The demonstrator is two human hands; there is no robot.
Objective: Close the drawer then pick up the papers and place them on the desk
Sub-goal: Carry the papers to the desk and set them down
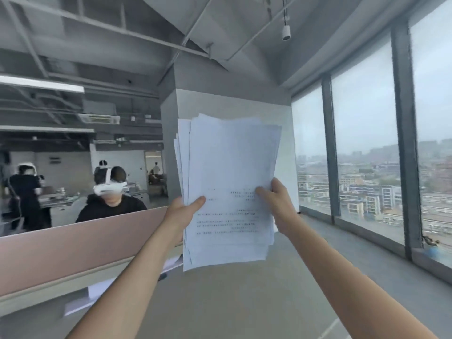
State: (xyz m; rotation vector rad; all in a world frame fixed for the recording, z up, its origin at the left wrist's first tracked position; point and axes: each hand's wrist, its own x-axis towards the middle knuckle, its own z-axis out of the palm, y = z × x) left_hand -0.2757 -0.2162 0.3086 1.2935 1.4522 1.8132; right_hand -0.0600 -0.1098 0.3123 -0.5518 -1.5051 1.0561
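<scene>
A loose stack of white printed papers (pixel 227 182) is held upright in the air in front of me, its sheets fanned unevenly at the top and left. My left hand (pixel 182 211) grips the stack's left edge, thumb on the front sheet. My right hand (pixel 276 201) grips the right edge the same way. The desk (pixel 44 289) lies low at the left, with more white sheets (pixel 95 289) lying on its surface under my left forearm. No drawer is in view.
A pink partition panel (pixel 73 248) runs along the desk's far side. Behind it sits a person (pixel 110 204) wearing a white headset, with others further back. A grey pillar (pixel 220 99) stands ahead and tall windows (pixel 367 143) line the right.
</scene>
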